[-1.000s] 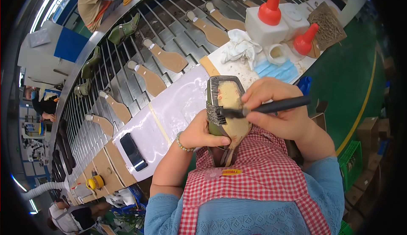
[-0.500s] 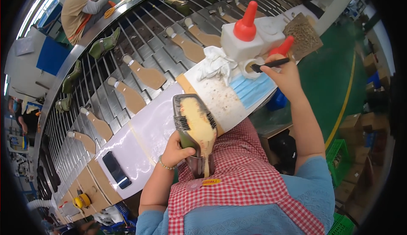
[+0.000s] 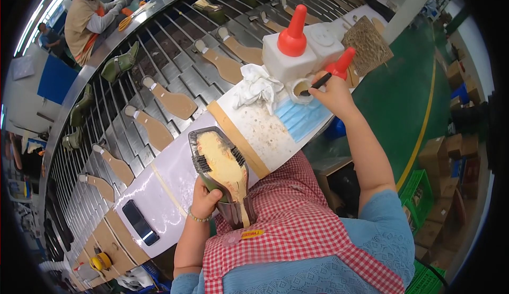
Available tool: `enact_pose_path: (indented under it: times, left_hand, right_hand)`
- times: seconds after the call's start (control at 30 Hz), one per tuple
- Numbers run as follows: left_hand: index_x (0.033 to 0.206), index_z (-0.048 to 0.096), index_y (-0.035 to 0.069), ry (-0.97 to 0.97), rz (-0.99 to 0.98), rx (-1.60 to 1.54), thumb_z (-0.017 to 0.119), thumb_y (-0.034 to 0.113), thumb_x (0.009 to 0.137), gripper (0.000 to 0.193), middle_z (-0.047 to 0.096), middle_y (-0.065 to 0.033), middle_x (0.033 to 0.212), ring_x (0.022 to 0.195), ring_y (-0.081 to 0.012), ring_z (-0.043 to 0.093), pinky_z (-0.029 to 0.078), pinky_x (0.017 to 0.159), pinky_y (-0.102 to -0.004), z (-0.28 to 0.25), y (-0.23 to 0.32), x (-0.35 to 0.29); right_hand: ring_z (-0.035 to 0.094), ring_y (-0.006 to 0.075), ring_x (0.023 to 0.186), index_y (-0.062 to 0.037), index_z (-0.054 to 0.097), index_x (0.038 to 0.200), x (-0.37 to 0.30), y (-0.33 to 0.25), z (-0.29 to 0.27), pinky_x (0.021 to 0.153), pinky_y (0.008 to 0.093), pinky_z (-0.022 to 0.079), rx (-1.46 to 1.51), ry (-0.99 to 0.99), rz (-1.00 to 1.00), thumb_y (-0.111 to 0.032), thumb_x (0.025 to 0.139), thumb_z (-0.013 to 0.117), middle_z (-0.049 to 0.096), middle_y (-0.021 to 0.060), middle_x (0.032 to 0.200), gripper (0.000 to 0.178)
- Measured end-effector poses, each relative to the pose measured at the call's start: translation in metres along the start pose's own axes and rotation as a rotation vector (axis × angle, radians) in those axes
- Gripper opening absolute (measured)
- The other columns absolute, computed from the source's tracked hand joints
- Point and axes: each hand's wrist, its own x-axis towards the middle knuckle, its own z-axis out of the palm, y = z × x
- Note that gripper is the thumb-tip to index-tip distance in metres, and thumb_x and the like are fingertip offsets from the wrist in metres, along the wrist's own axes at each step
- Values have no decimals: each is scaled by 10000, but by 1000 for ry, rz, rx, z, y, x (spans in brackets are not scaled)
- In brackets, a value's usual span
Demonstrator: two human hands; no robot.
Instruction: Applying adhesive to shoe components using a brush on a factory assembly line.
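My left hand (image 3: 204,201) is closed round the side of a green shoe upper on a last (image 3: 224,161), bottom side up. Its pale yellow underside faces me, dark gathered edges surround it, and its narrow end rests against my checked apron. Over at the right, my right hand (image 3: 335,96) grips a black-handled brush (image 3: 321,80). The brush's tip is inside the mouth of a small white pot (image 3: 291,91). Beside the pot lie a crumpled white cloth (image 3: 257,88) and a blue face mask (image 3: 302,118).
White bottles with red cone caps (image 3: 292,38) stand behind the pot, near a rough brown block (image 3: 367,47). Tan insoles (image 3: 170,98) and green shoe uppers (image 3: 120,63) lie on the slatted conveyor. A phone (image 3: 140,222) lies at the left. Another person (image 3: 85,20) works across the conveyor.
My right hand has brought the brush tip down into the pot, and the handle is steeper. The shoe upper tilts a little more to the left. The whole view has shifted slightly.
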Motion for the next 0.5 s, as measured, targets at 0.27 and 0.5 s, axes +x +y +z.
enact_pose_path:
  times: [0.27,0.5]
  left_hand:
    - [1268,447,-37,78,66,-8,781,526,685,877,578,-102,1193,1069,-199,582,462,912,-334,0,9,4]
    - [1329,380,-1,71,38,-208,735,547,721,892,557,-114,1221,1066,-217,591,507,883,-346,-22,-4,5]
  right_hand:
    - [588,167,754,-50,614,859,-11,31,-9,721,282,477,701,-19,308,-114,750,734,610,37,805,174]
    - [623,197,792,-63,607,933,-23,59,22,715,324,527,1487,103,922,-225,794,754,624,42,791,259]
